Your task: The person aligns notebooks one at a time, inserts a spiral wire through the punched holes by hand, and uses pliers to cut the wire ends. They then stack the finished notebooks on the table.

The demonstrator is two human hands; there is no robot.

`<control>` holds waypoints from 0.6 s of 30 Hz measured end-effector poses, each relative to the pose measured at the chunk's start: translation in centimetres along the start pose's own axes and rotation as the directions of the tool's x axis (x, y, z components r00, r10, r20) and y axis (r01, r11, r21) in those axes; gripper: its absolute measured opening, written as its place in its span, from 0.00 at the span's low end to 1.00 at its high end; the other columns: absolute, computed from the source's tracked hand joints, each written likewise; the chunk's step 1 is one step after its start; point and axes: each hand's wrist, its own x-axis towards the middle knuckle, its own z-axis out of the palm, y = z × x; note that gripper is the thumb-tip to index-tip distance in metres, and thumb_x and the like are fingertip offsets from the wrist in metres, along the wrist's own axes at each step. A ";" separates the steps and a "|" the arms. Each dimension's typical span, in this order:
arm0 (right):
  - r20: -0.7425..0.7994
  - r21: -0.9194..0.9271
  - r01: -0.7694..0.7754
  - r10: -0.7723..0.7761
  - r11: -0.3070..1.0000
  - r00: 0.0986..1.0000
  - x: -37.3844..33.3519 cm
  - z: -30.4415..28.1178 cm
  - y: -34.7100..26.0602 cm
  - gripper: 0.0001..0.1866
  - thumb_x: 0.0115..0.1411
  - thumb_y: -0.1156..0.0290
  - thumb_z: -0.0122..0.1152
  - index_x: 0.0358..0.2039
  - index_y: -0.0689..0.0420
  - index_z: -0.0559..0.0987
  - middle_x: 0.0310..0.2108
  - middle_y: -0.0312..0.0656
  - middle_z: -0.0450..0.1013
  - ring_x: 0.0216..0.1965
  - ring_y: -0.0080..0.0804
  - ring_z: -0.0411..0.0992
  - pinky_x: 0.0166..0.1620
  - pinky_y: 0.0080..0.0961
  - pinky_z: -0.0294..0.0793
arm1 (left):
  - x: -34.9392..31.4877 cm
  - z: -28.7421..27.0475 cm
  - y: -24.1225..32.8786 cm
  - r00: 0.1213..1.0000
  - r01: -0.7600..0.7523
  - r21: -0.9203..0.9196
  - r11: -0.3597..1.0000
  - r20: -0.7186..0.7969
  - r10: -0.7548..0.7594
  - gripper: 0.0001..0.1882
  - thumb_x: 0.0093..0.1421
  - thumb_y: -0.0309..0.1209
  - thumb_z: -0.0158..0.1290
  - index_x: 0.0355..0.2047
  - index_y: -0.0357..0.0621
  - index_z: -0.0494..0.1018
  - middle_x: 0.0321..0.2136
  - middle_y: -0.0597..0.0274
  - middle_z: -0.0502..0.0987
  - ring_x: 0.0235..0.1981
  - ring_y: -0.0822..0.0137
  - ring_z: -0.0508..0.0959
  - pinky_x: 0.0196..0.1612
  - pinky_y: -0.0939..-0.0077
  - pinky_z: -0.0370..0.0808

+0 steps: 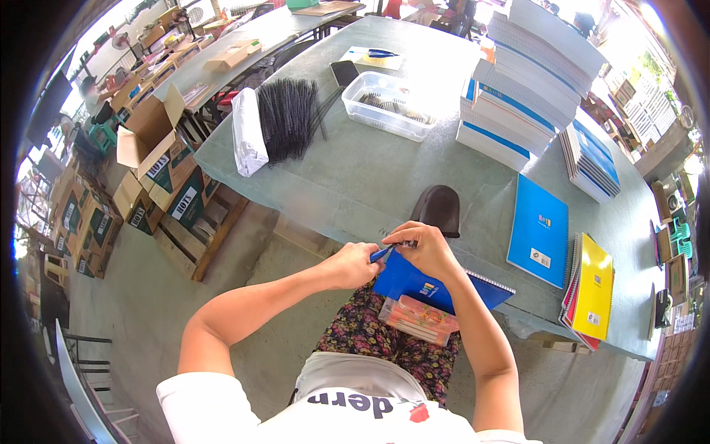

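Observation:
My left hand (353, 266) is closed around the blue handle of a small plier-like tool (379, 254). Its dark tip meets the fingers of my right hand (424, 249), which pinch at the end of a blue spiral notebook (403, 278). What lies between those fingertips is too small to make out. The notebook rests tilted over my lap against the table edge, its coil running along the upper side. Below it on my lap lies a clear pack with orange and pink contents (420, 320). A dark brown rounded object (438, 210) sits on the table just beyond my right hand.
On the table (370, 177) are black spiral coils (287, 118), a clear plastic tub (388, 118), a phone (344, 72) and a tall stack of notebooks (529, 81). Blue (538, 229) and yellow notebooks (594, 285) lie to the right. Cardboard boxes (166, 166) stand left on a pallet.

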 end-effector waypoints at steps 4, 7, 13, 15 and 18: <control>-0.124 -0.027 -0.060 0.056 0.998 0.991 -0.1 0.0 0.0 0.11 0.44 0.78 0.63 0.32 0.61 0.81 0.36 0.43 0.71 0.33 0.28 0.71 0.36 0.23 0.71 | 0.1 0.8 -1.9 0.987 -0.069 0.145 0.987 -0.137 0.089 0.13 0.55 0.31 0.46 0.37 0.35 0.70 0.23 0.46 0.74 0.30 0.62 0.77 0.34 0.67 0.71; -0.201 -0.110 -0.146 0.122 0.983 0.972 -0.2 -0.2 -0.1 0.09 0.44 0.76 0.63 0.28 0.64 0.80 0.37 0.45 0.69 0.34 0.35 0.71 0.37 0.27 0.71 | -0.9 0.0 -1.0 0.998 -0.045 -0.052 0.998 -0.043 0.043 0.14 0.57 0.34 0.46 0.37 0.35 0.71 0.27 0.48 0.76 0.34 0.60 0.77 0.38 0.64 0.72; -0.254 -0.202 -0.109 0.056 0.973 0.966 -0.6 0.9 0.3 0.09 0.44 0.75 0.62 0.24 0.68 0.78 0.37 0.47 0.67 0.36 0.41 0.71 0.39 0.30 0.72 | -0.5 0.2 0.0 0.825 0.563 -0.809 0.167 0.563 -0.056 0.15 0.62 0.37 0.41 0.41 0.38 0.67 0.34 0.51 0.75 0.35 0.54 0.75 0.43 0.59 0.71; -0.272 -0.204 -0.121 0.062 0.971 0.960 -0.8 1.0 0.3 0.08 0.44 0.75 0.62 0.23 0.68 0.77 0.37 0.47 0.67 0.36 0.42 0.71 0.39 0.31 0.72 | -0.3 1.0 0.4 0.875 0.474 -0.717 0.511 0.446 -0.187 0.16 0.62 0.38 0.43 0.43 0.39 0.66 0.32 0.53 0.74 0.34 0.58 0.75 0.42 0.61 0.71; -0.275 -0.170 -0.133 0.083 0.977 0.958 -0.8 1.0 0.3 0.09 0.43 0.74 0.64 0.24 0.68 0.77 0.37 0.47 0.67 0.35 0.42 0.71 0.38 0.30 0.72 | -0.2 1.5 -0.9 0.999 0.034 -0.075 0.997 0.034 -0.031 0.19 0.62 0.42 0.45 0.46 0.40 0.65 0.30 0.60 0.72 0.30 0.71 0.73 0.34 0.76 0.70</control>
